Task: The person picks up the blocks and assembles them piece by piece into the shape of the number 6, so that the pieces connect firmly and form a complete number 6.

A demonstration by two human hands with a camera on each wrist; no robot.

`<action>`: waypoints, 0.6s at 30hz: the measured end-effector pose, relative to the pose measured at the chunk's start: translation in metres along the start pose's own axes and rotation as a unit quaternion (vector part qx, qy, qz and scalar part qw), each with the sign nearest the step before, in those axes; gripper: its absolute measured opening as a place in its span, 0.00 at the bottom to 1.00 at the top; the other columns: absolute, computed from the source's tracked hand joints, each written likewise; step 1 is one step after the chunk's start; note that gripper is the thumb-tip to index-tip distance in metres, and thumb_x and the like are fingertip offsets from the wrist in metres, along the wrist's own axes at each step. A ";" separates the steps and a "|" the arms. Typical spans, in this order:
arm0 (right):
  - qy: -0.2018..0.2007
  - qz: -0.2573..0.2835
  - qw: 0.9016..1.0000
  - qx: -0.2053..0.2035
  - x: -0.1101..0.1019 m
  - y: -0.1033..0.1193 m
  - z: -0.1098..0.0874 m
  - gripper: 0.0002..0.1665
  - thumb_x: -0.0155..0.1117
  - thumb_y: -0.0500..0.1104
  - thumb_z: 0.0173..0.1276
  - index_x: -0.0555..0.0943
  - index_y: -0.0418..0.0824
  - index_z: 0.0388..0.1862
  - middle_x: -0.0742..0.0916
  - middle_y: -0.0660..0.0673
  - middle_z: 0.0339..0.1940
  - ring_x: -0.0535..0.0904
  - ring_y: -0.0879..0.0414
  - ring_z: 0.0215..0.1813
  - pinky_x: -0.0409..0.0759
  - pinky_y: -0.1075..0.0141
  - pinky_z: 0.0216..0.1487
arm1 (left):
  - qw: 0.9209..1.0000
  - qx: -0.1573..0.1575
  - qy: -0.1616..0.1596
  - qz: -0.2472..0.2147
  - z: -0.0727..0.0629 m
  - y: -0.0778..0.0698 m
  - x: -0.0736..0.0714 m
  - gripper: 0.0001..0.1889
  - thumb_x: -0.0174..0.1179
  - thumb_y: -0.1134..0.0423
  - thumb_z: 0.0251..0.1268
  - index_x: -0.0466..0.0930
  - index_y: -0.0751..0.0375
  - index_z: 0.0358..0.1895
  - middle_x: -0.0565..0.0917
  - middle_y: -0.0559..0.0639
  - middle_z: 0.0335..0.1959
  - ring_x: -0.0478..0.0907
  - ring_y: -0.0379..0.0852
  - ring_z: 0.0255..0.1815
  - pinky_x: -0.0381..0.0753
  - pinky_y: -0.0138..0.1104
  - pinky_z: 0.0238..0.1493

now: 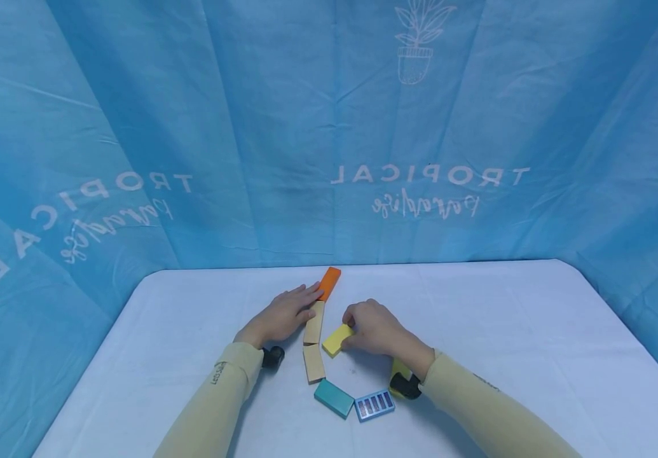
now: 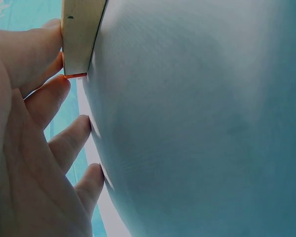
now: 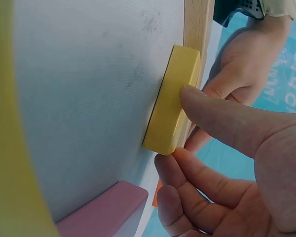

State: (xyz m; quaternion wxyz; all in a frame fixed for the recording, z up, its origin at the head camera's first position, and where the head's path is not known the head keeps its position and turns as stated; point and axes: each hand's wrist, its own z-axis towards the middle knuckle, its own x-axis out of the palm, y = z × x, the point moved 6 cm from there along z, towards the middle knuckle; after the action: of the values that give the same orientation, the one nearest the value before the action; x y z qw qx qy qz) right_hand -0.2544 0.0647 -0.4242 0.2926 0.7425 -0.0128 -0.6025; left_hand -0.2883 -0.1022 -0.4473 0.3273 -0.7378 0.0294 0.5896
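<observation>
My right hand (image 1: pixel 376 327) pinches a yellow block (image 1: pixel 337 340) between thumb and fingertips, low over the table. In the right wrist view the thumb lies on the side of this yellow block (image 3: pixel 172 101) and fingertips are at its end. My left hand (image 1: pixel 285 315) has its fingers stretched out, fingertips at an orange block (image 1: pixel 331 282) and thumb at a plain wooden block (image 1: pixel 315 321). In the left wrist view, the thumb touches the side of the wooden block (image 2: pixel 83 37) and the other fingers of the left hand (image 2: pixel 39 148) are spread.
A second plain wooden block (image 1: pixel 314 364), a teal block (image 1: pixel 334 399) and a striped blue block (image 1: pixel 374 406) continue the curved row. Another yellow block (image 1: pixel 400 369) lies partly under the right wrist. The right wrist view shows a pink block (image 3: pixel 106 212). A blue curtain (image 1: pixel 306 127) hangs behind.
</observation>
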 end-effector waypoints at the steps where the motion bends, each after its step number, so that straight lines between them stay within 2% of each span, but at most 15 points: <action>1: 0.000 -0.001 1.000 0.002 0.000 0.000 0.000 0.20 0.81 0.45 0.55 0.86 0.38 0.44 0.84 0.51 0.33 0.73 0.56 0.39 0.77 0.61 0.44 | 1.000 0.000 0.001 -0.001 0.000 0.000 0.000 0.28 0.50 0.55 0.80 0.62 0.54 0.78 0.56 0.49 0.81 0.51 0.56 0.81 0.50 0.56 0.78; 12: 0.003 -0.011 1.000 0.014 0.002 0.001 0.000 0.20 0.82 0.48 0.55 0.86 0.41 0.43 0.83 0.52 0.32 0.73 0.57 0.37 0.77 0.63 0.41 | 1.000 0.004 0.000 -0.005 0.000 -0.002 -0.001 0.27 0.50 0.55 0.80 0.62 0.55 0.78 0.56 0.49 0.81 0.51 0.56 0.81 0.51 0.57 0.77; 18: 0.006 0.000 1.000 0.018 0.001 -0.002 -0.001 0.23 0.81 0.50 0.55 0.85 0.41 0.45 0.84 0.51 0.34 0.74 0.57 0.39 0.78 0.62 0.42 | 1.000 0.004 -0.001 -0.005 -0.001 -0.001 0.000 0.27 0.51 0.56 0.80 0.62 0.55 0.78 0.57 0.50 0.80 0.52 0.57 0.80 0.51 0.58 0.77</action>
State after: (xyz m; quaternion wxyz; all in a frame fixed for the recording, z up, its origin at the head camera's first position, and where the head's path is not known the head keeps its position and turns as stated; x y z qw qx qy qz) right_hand -0.2540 0.0663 -0.4255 0.2789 0.7515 -0.0221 -0.5974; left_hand -0.2872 -0.1020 -0.4463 0.3331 -0.7360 0.0282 0.5887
